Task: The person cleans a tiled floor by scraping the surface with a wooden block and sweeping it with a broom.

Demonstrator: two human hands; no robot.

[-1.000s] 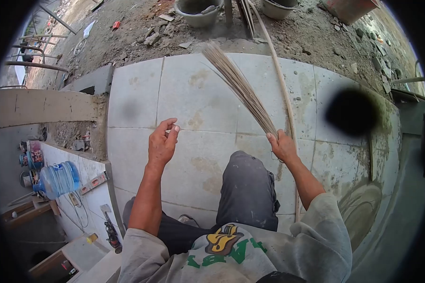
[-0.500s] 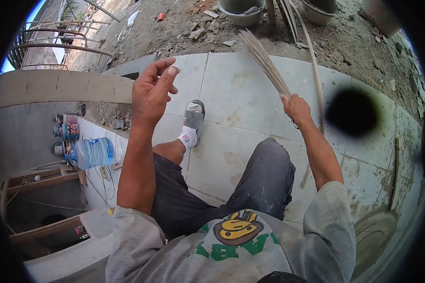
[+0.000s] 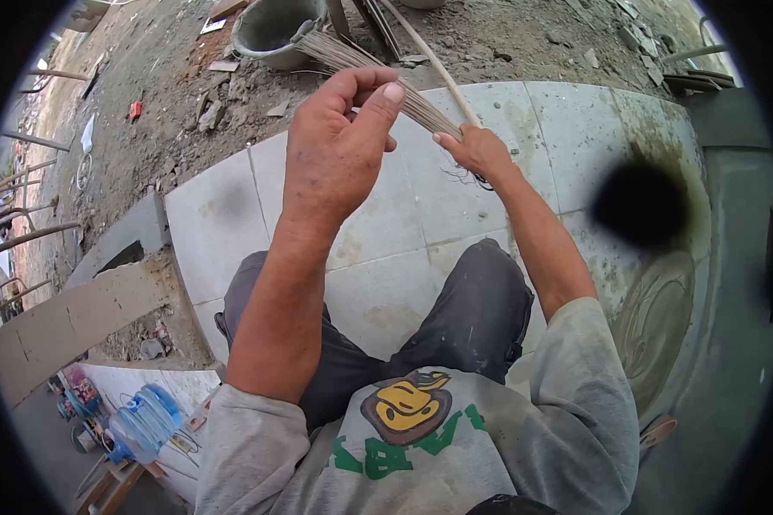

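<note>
My right hand grips the bound end of a stick broom, a bundle of thin pale twigs. Its spread tips reach up and left to the rim of a grey bucket. My left hand is raised in front of the broom and hides part of it. Nothing shows in that hand; its fingers are loosely bent, with the thumb apart from them. Below lies a floor of pale tiles with dirt stains. A pale hose runs behind the broom toward my right hand.
Beyond the tile edge lies rubble-strewn soil. A concrete ledge and blue water jugs are at left. Wet grey cement is smeared on the right. Metal bars stick out at far left.
My view has turned to the right. The broom now points further left, its tips at the bucket, and my left hand overlaps it. My left foot has dropped out of sight.
</note>
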